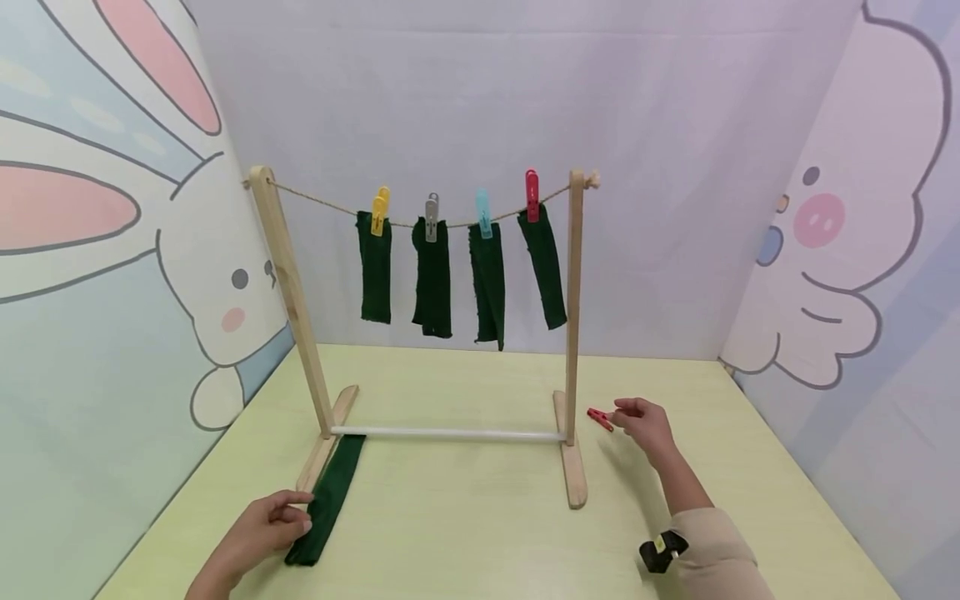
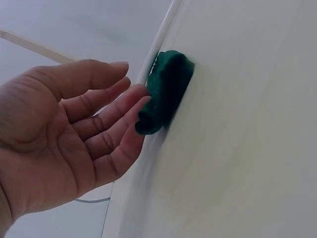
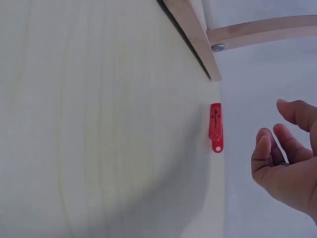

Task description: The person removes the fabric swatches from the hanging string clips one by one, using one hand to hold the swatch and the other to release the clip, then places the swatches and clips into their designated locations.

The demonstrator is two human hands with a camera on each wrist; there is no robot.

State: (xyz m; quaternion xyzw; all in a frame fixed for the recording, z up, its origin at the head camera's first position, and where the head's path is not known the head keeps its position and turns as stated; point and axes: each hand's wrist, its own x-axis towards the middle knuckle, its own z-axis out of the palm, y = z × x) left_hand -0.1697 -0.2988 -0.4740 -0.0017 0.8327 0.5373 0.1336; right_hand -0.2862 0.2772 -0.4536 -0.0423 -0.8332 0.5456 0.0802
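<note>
A folded dark green cloth strip (image 1: 336,497) lies on the table along the rack's left foot. At its near end is my left hand (image 1: 258,531), fingers loosely bent; in the left wrist view its fingertips meet the cloth's (image 2: 171,89) edge without curling round it. A red clothespin (image 1: 600,419) lies on the table right of the rack. My right hand (image 1: 643,425) hovers beside it, and the right wrist view shows a gap between the loosely bent fingers and the clothespin (image 3: 216,128). Nothing is held in the right hand.
A wooden rack (image 1: 574,333) carries a rope (image 1: 315,198) with several green cloth strips (image 1: 377,279) hanging from yellow, grey, light blue and red clothespins. A white bar (image 1: 450,434) joins its feet low down. Printed cartoon panels stand at both sides.
</note>
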